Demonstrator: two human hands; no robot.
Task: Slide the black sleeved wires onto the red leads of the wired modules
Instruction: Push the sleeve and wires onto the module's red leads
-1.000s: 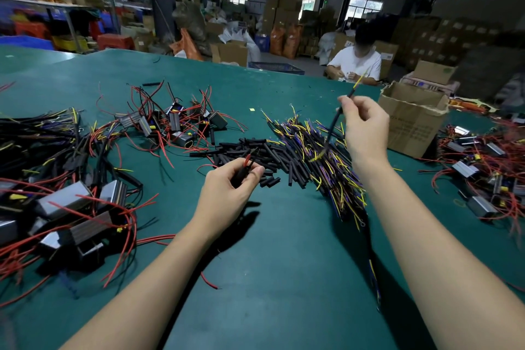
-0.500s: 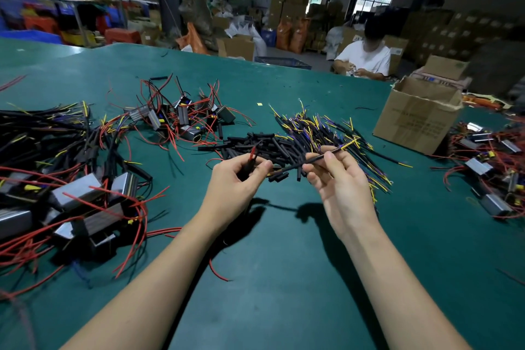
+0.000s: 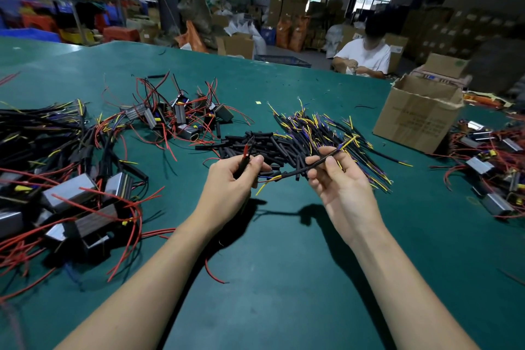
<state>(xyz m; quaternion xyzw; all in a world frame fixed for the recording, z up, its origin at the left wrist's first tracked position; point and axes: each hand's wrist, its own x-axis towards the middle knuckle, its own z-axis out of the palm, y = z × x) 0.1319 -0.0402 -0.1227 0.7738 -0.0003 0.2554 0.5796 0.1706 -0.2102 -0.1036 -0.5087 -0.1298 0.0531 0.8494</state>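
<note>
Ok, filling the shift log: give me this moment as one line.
left hand: grips red lead | right hand: pinches sleeved wire | wire not yet on lead | sleeve pile behind hands

Head-worn camera looks forward and down, close over the green table (image 3: 284, 278).

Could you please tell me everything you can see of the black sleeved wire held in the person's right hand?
The black sleeved wire is a thin, flexible-looking black sleeve with fine yellow and blue leads sticking out of both ends. It lies slanted above the green table, its far end raised to the right, its near end pointing toward the left hand. The right hand pinches it near the middle between thumb and fingers; nothing else visibly touches it.
</note>
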